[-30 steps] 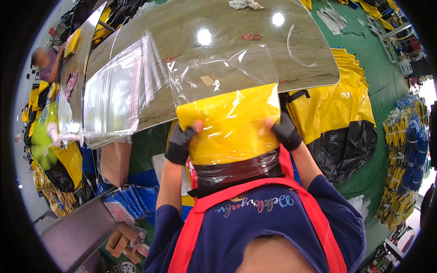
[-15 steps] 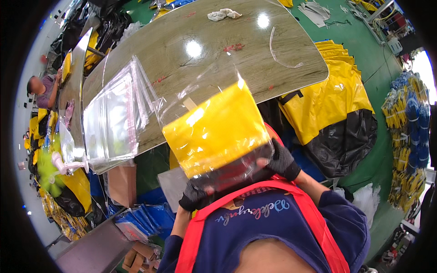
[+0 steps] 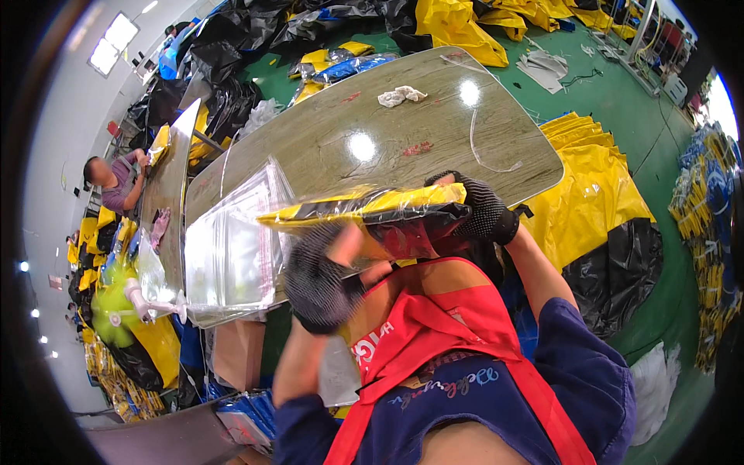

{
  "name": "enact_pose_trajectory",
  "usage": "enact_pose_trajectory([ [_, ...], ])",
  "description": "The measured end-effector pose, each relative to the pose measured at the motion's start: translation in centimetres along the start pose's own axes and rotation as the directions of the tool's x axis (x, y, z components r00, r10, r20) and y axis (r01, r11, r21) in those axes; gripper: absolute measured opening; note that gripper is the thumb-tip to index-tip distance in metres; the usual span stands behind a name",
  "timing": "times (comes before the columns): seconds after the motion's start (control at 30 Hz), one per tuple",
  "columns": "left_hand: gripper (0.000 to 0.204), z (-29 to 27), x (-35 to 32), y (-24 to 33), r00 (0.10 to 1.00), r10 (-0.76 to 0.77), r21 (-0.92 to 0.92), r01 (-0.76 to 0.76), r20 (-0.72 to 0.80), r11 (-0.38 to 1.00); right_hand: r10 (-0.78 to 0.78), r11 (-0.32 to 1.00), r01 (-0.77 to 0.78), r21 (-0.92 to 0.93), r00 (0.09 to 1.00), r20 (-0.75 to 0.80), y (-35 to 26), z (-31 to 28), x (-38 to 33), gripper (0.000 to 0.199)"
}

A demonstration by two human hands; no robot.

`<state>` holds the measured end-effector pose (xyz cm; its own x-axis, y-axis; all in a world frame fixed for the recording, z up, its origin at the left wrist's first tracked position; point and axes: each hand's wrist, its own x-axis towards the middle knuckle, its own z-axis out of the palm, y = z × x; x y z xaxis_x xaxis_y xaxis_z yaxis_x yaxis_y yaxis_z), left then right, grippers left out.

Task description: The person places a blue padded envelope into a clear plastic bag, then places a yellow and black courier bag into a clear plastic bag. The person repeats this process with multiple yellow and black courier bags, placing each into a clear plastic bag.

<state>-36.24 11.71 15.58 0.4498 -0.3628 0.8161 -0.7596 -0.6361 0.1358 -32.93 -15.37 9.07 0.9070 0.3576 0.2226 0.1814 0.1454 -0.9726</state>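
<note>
- Both my gloved hands were clamped on a folded yellow-and-black garment sealed in a clear plastic bag (image 3: 372, 217), held up off the table at chest height.
- My left hand (image 3: 319, 285), in a dark knit glove, gripped the packet's near underside, fingers curled against it.
- My right hand (image 3: 479, 208) closed over the far right end, fingertips wrapped across the top edge.
- The packet lay almost edge-on to me, its long axis running left to right, the left tip jutting past my left hand toward the stack of clear plastic bags (image 3: 232, 256).
- That stack was nearer my left hand, just beside the packet's free end.
- Below it all was the long wood-grain table (image 3: 403, 132), shiny under the lights, with a crumpled white rag (image 3: 401, 95) far up it.
- Around me: green floor (image 3: 659, 155), heaps of yellow and black fabric (image 3: 601, 201), and a seated person (image 3: 116, 180) at another table to the left.
</note>
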Motion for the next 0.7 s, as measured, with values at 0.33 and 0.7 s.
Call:
enact_pose_trajectory([
  [0.33,0.055,8.7,4.6,4.1,0.984,0.175,-0.29,-0.158,0.033,0.944,0.001,0.992,0.026,0.124,0.977,-0.213,5.9,0.9,-1.6,0.035],
  [0.7,0.097,12.2,-3.4,1.8,0.633,-0.741,-0.189,0.718,-0.223,0.67,0.237,0.51,0.329,0.794,0.834,-0.498,3.0,5.0,3.0,0.056],
])
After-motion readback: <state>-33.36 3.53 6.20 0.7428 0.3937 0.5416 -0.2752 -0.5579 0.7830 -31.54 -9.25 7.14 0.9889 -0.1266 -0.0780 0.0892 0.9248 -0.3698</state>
